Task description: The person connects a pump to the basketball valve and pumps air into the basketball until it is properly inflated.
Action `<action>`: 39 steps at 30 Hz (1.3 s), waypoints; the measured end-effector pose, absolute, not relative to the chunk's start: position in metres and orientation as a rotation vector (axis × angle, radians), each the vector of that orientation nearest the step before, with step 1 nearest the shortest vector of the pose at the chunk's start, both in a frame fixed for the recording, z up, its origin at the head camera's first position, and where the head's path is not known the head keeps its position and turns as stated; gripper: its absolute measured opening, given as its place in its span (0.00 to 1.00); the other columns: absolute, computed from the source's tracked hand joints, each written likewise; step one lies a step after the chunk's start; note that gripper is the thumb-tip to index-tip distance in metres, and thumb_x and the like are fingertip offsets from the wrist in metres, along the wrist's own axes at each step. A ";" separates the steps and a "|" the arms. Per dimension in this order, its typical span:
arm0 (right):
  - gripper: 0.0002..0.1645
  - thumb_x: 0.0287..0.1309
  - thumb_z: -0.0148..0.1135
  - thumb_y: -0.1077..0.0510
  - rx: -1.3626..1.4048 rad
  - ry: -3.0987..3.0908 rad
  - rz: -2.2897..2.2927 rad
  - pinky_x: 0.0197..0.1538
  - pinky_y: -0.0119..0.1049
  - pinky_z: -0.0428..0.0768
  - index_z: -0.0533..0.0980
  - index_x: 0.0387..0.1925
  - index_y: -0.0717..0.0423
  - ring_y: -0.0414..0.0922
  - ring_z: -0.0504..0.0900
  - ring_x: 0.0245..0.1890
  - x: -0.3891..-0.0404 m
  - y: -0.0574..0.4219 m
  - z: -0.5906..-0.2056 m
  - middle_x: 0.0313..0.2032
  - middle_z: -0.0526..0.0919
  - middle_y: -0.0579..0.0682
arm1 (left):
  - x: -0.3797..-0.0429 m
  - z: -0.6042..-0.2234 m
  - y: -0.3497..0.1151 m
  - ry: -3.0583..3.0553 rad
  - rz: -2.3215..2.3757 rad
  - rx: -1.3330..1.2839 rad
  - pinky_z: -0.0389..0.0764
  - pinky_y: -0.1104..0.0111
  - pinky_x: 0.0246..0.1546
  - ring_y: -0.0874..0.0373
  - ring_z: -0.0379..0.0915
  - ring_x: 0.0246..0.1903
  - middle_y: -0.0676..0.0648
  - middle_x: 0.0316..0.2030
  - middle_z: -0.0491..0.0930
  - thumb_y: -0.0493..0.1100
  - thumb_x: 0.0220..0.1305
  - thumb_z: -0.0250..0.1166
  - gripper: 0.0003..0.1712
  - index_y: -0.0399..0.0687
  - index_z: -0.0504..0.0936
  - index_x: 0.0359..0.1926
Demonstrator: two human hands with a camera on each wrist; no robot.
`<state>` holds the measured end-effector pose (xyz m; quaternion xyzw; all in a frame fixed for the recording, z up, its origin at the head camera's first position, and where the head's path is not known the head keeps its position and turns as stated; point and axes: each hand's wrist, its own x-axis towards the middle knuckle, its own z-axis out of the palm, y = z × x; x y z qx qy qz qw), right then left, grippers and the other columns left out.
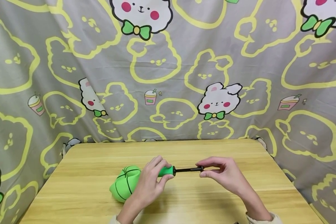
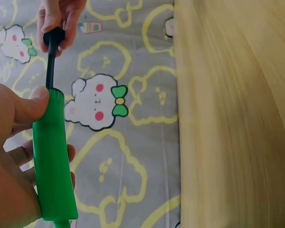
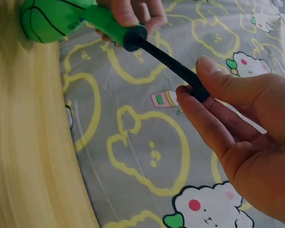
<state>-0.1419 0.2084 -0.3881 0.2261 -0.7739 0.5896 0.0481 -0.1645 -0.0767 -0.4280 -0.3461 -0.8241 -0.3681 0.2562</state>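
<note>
A green hand air pump (image 1: 166, 171) lies across the middle of the head view, above the table. My left hand (image 1: 151, 179) grips its barrel, thumb and fingers near the black collar. The black plunger rod (image 1: 186, 170) is drawn out to the right. At its end, my right hand (image 1: 228, 174) pinches the small black handle (image 3: 198, 91) between thumb and fingers. Left of the pump sits a dented, partly flat green ball (image 1: 125, 186) with black seam lines. In the right wrist view the pump's far end points at the ball; the joint between them is unclear.
The wooden table (image 1: 81, 174) reaches back to a grey curtain (image 1: 182, 90) with yellow cartoon outlines, which hangs behind it and at both sides. A small dark object (image 1: 236, 222) just shows at the bottom edge of the head view.
</note>
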 end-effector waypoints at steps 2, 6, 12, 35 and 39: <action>0.16 0.53 0.76 0.68 0.677 -2.359 1.820 0.44 0.42 0.86 0.87 0.45 0.58 0.45 0.87 0.47 -0.142 0.202 -0.390 0.45 0.89 0.54 | -0.163 -0.428 -0.077 -2.250 -1.012 -0.925 0.76 0.67 0.39 0.65 0.72 0.38 0.59 0.37 0.75 0.47 0.60 0.74 0.11 0.53 0.82 0.40; 0.16 0.51 0.77 0.68 0.663 -2.326 1.849 0.42 0.43 0.86 0.87 0.44 0.59 0.46 0.88 0.46 -0.143 0.190 -0.395 0.44 0.89 0.54 | -0.162 -0.428 -0.079 -2.269 -1.027 -0.913 0.76 0.67 0.40 0.66 0.72 0.39 0.60 0.38 0.75 0.48 0.61 0.74 0.11 0.54 0.81 0.40; 0.16 0.50 0.77 0.69 0.657 -2.271 1.861 0.42 0.42 0.86 0.87 0.44 0.61 0.45 0.88 0.46 -0.144 0.173 -0.404 0.44 0.89 0.53 | -0.162 -0.428 -0.080 -2.266 -1.020 -0.914 0.76 0.66 0.40 0.65 0.72 0.38 0.60 0.37 0.75 0.46 0.59 0.76 0.12 0.54 0.81 0.40; 0.16 0.54 0.76 0.66 0.693 -2.211 1.918 0.44 0.42 0.85 0.87 0.47 0.57 0.50 0.87 0.47 -0.137 0.152 -0.412 0.45 0.88 0.54 | -0.160 -0.428 -0.075 -2.273 -1.027 -0.988 0.74 0.70 0.36 0.67 0.69 0.35 0.60 0.37 0.73 0.47 0.60 0.74 0.11 0.55 0.82 0.41; 0.15 0.55 0.76 0.66 0.701 -2.204 1.902 0.45 0.42 0.85 0.87 0.46 0.57 0.50 0.87 0.48 -0.137 0.158 -0.408 0.45 0.88 0.54 | -0.162 -0.427 -0.076 -2.280 -1.049 -0.977 0.76 0.69 0.38 0.66 0.71 0.38 0.60 0.38 0.74 0.46 0.61 0.74 0.11 0.54 0.81 0.41</action>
